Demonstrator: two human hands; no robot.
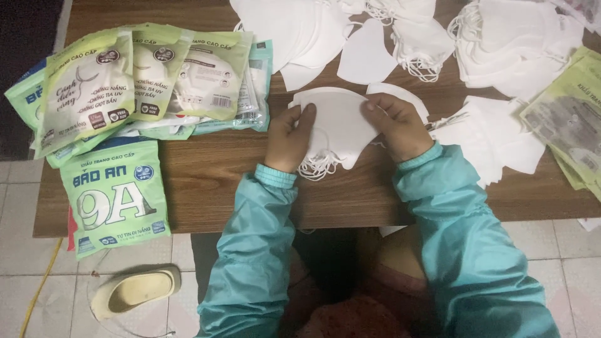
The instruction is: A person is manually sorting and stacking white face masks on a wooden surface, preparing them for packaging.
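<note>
Both my hands hold a small stack of folded white face masks [338, 128] just above the brown wooden table [206, 181]. My left hand [289, 138] grips the stack's left edge with the fingers curled over it. My right hand [397, 125] pinches the right edge from above. White ear loops hang from the bottom of the stack near my left wrist. Both arms wear teal jacket sleeves.
Green and white printed packets [134, 81] lie fanned at the table's left, one larger green packet [116, 197] hanging over the front edge. Loose white masks [513, 44] are heaped along the back and right. More packets [570, 125] sit far right. A beige shoe [134, 291] rests on the tiled floor.
</note>
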